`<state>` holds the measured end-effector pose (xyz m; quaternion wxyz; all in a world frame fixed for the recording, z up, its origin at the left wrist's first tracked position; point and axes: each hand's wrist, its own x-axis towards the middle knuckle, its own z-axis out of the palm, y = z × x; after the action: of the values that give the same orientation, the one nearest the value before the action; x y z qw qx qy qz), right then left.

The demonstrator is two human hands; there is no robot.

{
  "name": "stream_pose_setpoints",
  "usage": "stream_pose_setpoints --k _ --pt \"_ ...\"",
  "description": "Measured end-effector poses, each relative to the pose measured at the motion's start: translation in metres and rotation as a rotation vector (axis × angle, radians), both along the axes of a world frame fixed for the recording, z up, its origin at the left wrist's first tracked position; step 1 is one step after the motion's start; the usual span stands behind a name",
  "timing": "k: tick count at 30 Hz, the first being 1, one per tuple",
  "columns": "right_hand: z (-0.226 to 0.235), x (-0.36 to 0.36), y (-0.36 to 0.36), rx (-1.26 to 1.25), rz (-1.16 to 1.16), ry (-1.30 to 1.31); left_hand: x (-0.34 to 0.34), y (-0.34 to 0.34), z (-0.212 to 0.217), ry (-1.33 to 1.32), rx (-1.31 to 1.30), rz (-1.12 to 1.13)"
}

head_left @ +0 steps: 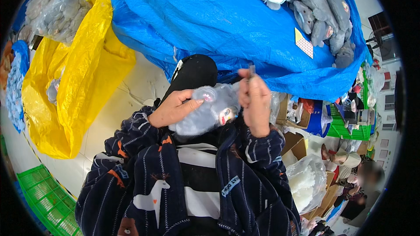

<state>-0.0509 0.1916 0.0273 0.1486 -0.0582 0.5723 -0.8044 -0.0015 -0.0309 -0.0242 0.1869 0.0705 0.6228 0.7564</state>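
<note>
Head view: left hand [173, 109] closed its grip around a grey plush toy [205, 113], held at chest height. Right hand [255, 100] pinched a small thin tool [251, 69] just beside it. Blue tarp [227, 22] lay beyond, grey plush pile [319, 4] at its far right corner.

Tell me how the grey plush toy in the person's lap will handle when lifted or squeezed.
The grey plush toy looks soft and fluffy, so it will probably dent and flop rather than hold its shape. It seems light for its size: the left hand cradles it alone. Its rounded, fuzzy body should not slip, though it might roll off the lap if released. The right hand holds a small tool above it.
</note>
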Motion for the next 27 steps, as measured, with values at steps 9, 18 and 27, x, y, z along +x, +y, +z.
stream_pose_setpoints --k 9,18,27 --pt "-0.027 0.007 -0.034 0.782 0.052 0.914 -0.002 0.004 -0.004 -0.051 0.124 0.008" --pt "-0.017 -0.011 0.002 0.300 -0.175 0.060 -0.003 0.003 -0.012 -0.271 0.179 0.041" --pt "-0.044 -0.002 -0.038 0.780 -0.214 0.667 0.004 -0.001 -0.011 -0.073 -0.038 0.073"
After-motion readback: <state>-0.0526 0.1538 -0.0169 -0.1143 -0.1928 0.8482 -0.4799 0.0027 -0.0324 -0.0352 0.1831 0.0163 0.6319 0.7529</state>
